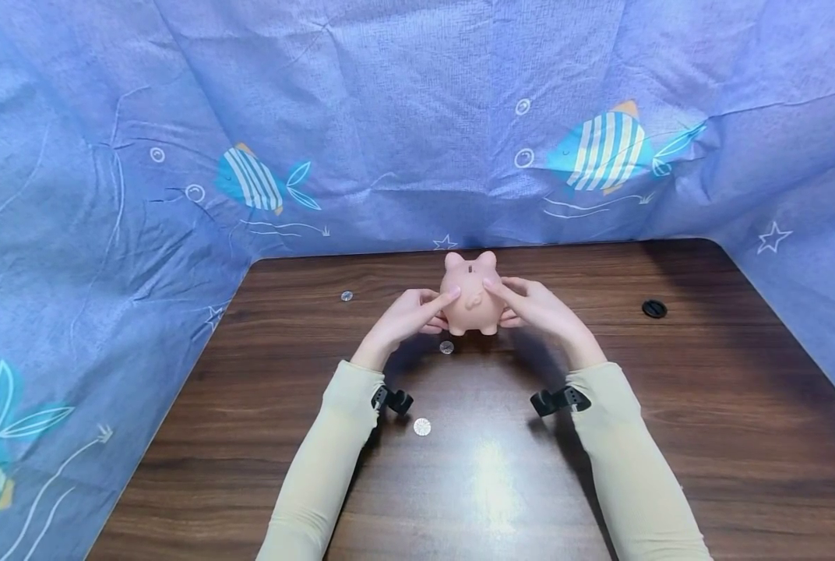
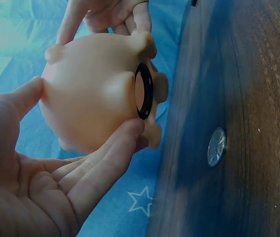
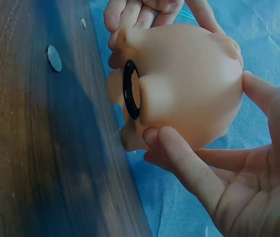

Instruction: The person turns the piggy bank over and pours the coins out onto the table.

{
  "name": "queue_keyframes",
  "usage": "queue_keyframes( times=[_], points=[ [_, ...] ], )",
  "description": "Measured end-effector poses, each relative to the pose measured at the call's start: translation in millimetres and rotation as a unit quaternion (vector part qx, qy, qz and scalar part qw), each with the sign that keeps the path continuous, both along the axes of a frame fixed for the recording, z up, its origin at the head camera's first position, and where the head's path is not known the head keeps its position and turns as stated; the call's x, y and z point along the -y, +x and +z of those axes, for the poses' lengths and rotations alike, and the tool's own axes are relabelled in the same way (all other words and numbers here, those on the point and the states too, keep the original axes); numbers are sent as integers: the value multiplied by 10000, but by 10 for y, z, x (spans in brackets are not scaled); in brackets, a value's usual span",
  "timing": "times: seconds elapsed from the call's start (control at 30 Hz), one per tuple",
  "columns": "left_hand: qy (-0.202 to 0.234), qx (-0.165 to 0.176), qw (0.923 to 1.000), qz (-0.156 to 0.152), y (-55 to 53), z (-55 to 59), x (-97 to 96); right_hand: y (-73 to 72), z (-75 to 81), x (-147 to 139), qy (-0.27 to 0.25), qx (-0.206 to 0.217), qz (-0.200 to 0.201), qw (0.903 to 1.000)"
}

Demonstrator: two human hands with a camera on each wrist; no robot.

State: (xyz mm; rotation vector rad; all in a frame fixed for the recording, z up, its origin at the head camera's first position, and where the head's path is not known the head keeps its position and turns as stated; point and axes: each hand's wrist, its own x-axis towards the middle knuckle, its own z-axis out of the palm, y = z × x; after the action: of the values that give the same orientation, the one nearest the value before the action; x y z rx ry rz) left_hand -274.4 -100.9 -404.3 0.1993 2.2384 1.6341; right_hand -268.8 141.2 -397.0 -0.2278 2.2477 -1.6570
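A pink piggy bank [image 1: 472, 292] is held between both hands near the far edge of the table, with its coin slot and curly tail toward me. My left hand [image 1: 412, 314] grips its left side, thumb on the back and fingers underneath. On the other side my right hand [image 1: 542, 310] holds it the same way. Both wrist views show it lifted off the tabletop, with a black ring [image 2: 143, 91] round an opening in its belly. One coin [image 1: 446, 347] lies just below it, another coin [image 1: 422, 427] nearer me, and a third coin [image 1: 347, 296] to the left.
A round black plug [image 1: 654, 308] lies on the right of the brown wooden table [image 1: 733, 436]. Blue cloth [image 1: 417, 117] with printed fish hangs behind the table and along its sides. Small black cameras [image 1: 394, 400] are strapped at both wrists.
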Motion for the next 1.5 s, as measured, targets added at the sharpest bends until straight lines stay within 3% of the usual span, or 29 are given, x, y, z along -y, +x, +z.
queue_keyframes(
  times=[0.13,0.27,0.63,0.87,1.0,1.13,1.3,1.4,1.5],
  points=[
    [14,-130,9999,35,12,39,-6,3,30,5,-87,-149,-9,9999],
    [128,-245,9996,9,33,100,-5,12,73,20,-487,-198,-44,9986],
    [998,-692,9926,76,161,369,-3,125,274,53,-1139,-700,-212,9908],
    [844,-1721,9814,75,256,495,-5,234,382,78,-1482,-1290,-348,9799],
    [873,-2275,9698,88,319,554,-21,276,414,97,-1803,-1772,-333,9670],
    [1162,-2573,9593,49,366,574,-33,314,438,110,-2139,-2240,-232,9505],
    [1571,-2681,9505,19,382,566,-58,320,433,129,-2507,-2582,-44,9330],
    [1624,-2596,9519,53,360,535,-82,297,395,130,-2511,-2575,-60,9331],
    [1627,-2312,9592,110,322,471,-108,262,333,127,-2377,-2428,-129,9404]
  ],
)
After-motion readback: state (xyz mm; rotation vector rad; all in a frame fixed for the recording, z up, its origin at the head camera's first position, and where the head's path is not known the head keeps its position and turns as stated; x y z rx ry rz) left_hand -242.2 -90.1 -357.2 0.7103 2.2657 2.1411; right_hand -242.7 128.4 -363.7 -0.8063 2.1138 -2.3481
